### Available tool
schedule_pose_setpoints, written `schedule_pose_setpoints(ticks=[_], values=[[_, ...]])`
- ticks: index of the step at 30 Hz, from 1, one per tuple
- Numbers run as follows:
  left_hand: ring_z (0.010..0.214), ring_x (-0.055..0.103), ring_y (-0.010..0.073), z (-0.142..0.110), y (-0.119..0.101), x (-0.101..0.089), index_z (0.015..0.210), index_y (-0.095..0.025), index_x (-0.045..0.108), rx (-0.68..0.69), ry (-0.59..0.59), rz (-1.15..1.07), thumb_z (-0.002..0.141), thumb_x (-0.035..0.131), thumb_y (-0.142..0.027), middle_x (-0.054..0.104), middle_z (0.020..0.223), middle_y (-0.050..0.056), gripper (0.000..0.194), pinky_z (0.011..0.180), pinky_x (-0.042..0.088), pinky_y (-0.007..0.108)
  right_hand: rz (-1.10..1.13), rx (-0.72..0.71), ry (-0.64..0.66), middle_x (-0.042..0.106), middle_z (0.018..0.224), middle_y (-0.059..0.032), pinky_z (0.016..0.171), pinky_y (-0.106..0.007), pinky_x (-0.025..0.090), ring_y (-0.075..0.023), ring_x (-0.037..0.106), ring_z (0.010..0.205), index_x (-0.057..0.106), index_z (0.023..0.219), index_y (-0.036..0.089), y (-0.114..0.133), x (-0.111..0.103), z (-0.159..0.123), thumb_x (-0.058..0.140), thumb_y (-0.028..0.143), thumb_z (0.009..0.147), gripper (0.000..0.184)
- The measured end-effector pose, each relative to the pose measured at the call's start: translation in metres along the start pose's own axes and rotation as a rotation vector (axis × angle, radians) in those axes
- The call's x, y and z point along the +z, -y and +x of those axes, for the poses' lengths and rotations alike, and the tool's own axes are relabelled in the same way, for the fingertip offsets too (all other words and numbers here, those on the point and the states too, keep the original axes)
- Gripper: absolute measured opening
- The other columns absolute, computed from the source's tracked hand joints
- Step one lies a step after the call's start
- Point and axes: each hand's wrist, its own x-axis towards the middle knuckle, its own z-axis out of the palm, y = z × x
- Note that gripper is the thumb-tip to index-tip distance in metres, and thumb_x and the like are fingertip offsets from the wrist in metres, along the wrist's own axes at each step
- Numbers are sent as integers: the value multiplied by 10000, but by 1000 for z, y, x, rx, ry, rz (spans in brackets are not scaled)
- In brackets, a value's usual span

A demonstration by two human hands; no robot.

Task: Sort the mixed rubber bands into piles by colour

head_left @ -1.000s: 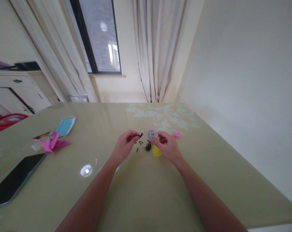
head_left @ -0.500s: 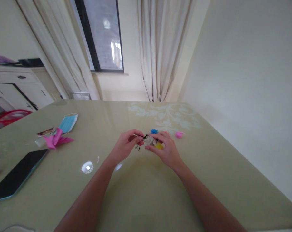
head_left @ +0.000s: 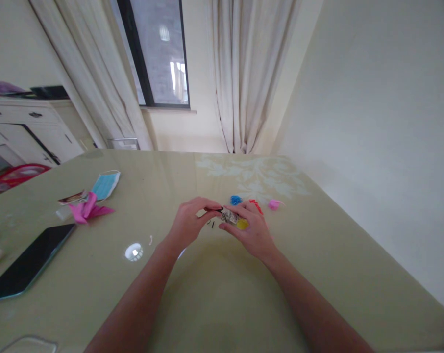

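Note:
My left hand (head_left: 192, 218) is closed in a pinch on small thin black pieces (head_left: 219, 210), their kind too small to tell. Facing it, my right hand (head_left: 249, 228) has its thumb and fingers around a small clear thing, perhaps a bag or container (head_left: 229, 216), with dark bits showing in it. The black pieces are at its left end. Beneath my right hand a yellow bundle (head_left: 242, 224) shows in part, and red strips (head_left: 256, 205) stick out behind the fingers. A few black bits (head_left: 211, 224) lie on the table below my left fingers.
Beyond my hands lie a blue bundle (head_left: 235, 200) and a pink bundle (head_left: 274, 205). At the left are a phone (head_left: 31, 260), a pink folded paper shape (head_left: 87, 211) and a blue face mask (head_left: 106, 185). A wall (head_left: 383, 147) borders the glossy table (head_left: 222, 304) on the right.
My left fingers and the black pieces have come up against the clear thing, which now shows more dark bits in it. The red strips are more exposed. The view has shifted slightly.

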Motion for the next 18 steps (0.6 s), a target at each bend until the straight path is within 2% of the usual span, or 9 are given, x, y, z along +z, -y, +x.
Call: schedule_pose_setpoints(ticks=[6, 10, 15, 18], values=[[819, 719, 172, -1, 5, 0, 921, -233, 810, 143, 17, 56, 961, 704, -260, 814, 859, 26, 117, 793, 571, 295, 25, 11, -9, 686, 1026, -71, 903, -382, 517, -255, 637, 982, 790, 1191, 251, 1, 0, 0, 896, 374, 789, 434], [856, 723, 168, -2, 8, 3, 967, -230, 822, 129, 21, 18, 975, 683, -264, 806, 906, 44, 143, 819, 581, 288, 50, 22, 1, 687, 1007, -65, 897, -379, 509, -251, 630, 972, 795, 1169, 257, 0, 1, 0, 889, 384, 799, 402], [863, 710, 145, -1, 7, 5, 1031, -233, 828, 90, 35, -63, 1004, 636, -273, 730, 978, 62, 198, 754, 588, 243, 74, 46, -2, 675, 980, -57, 867, -370, 503, -244, 615, 950, 793, 1164, 261, -1, 2, 0, 882, 415, 802, 404], [891, 704, 148, -1, 6, 4, 1073, -239, 824, 88, 36, -77, 1016, 612, -256, 718, 988, 64, 220, 769, 587, 244, 91, 52, -17, 667, 960, -52, 835, -359, 504, -232, 608, 913, 794, 1156, 253, -2, 3, 1, 878, 422, 804, 400]])
